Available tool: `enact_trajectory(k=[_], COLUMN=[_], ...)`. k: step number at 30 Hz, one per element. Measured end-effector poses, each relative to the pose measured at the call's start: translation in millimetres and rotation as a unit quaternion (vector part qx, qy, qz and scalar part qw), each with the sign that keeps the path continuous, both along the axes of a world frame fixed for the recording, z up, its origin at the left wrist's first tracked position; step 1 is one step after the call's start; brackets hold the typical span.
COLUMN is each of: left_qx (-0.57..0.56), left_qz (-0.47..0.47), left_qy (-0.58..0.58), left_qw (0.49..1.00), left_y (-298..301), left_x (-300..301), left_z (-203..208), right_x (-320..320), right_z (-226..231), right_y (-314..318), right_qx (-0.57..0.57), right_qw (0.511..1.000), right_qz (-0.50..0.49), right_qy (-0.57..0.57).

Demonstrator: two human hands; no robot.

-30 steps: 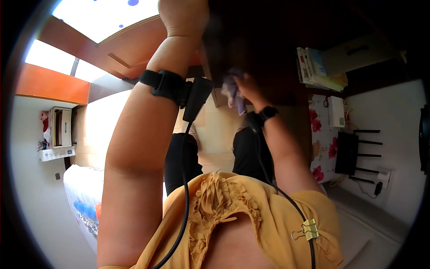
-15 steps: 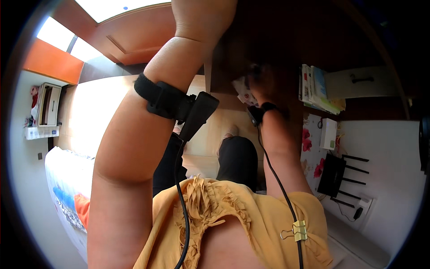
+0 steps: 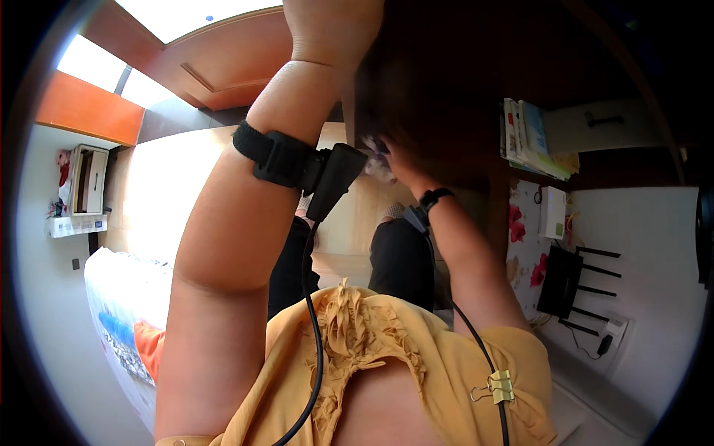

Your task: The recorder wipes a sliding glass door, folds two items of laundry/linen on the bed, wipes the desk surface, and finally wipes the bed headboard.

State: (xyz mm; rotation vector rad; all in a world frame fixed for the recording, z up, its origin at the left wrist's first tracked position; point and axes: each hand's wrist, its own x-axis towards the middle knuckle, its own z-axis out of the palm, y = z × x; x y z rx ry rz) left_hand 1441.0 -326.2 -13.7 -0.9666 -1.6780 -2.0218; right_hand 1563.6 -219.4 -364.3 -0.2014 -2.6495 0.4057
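Note:
My left arm reaches up past the top of the head view. The back of my left hand [image 3: 335,33] shows at the edge of the dark cabinet, but its fingers are hidden. Lower and to the right, my right hand [image 3: 403,162] is closed on a crumpled whitish thing [image 3: 381,171], at the cabinet's shadowy front. A small dark purple patch shows by the fingers. Blur and shade hide what kind of thing it is.
Books and papers [image 3: 526,137] stand upright right of the cabinet's dark inside, beside a pale drawer front [image 3: 606,132]. A black router [image 3: 561,282] and a white box [image 3: 552,212] sit further right. Left are a reddish-brown door panel [image 3: 223,63] and a bed [image 3: 126,297].
My right hand has moved left with the whitish thing, out from the deeper shade toward the cabinet's edge. My left hand stays nearly where it was.

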Motion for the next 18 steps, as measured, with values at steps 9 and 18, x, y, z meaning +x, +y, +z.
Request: enact_trajectory(k=[9, 18], left_qx=[-0.114, -0.166], left_qz=[-0.006, 0.003], left_qy=[0.008, -0.147], left_qw=[0.993, 0.975], left_y=[-11, 0], left_x=[1, 6], left_z=[-89, -212], right_x=[86, 69], right_z=[32, -20], right_y=[124, 193], right_qx=[0.042, 0.026], right_qw=[0.893, 0.935], right_qz=[-0.324, -0.35], right_qy=[-0.309, -0.048])
